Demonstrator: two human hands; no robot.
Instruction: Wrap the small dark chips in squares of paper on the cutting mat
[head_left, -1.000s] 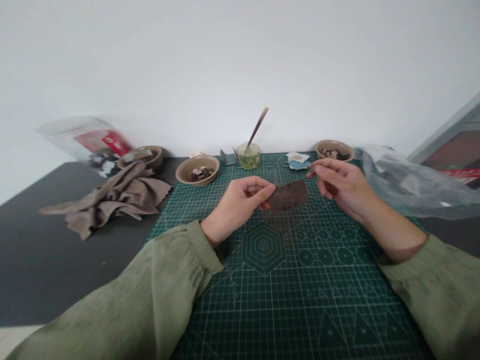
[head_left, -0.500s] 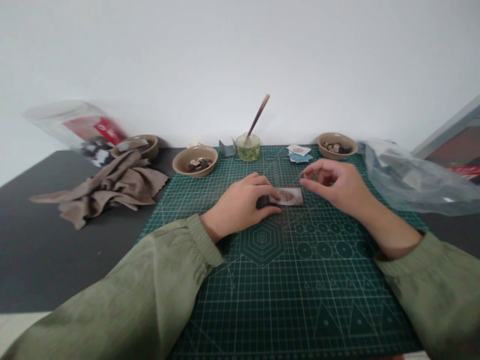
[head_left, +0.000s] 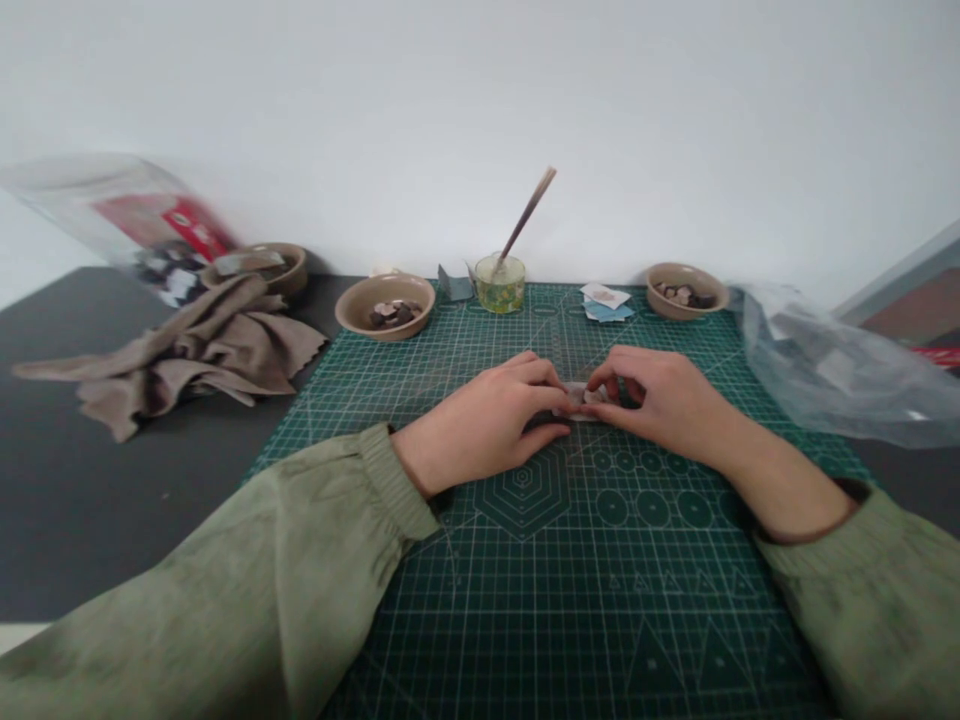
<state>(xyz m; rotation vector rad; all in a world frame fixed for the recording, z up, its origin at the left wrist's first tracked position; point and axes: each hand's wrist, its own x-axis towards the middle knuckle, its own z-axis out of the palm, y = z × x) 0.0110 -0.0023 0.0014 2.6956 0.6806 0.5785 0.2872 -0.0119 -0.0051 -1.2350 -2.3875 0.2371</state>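
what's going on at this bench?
A person is working over a green cutting mat. The left hand rests its fingertips on a small pale strip lying on the mat, while the right hand pinches a small piece at the strip; the fingers partly hide both. Toward the back, a cup with a leaning stick stands between a left bowl and a right bowl, each holding small pieces.

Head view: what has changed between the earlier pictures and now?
The left hand has lowered the card to the cutting mat, pale side now up, and touches it. The right hand has moved left and slightly down, bringing its small piece to the card. The green cup and brown cloth stayed put.
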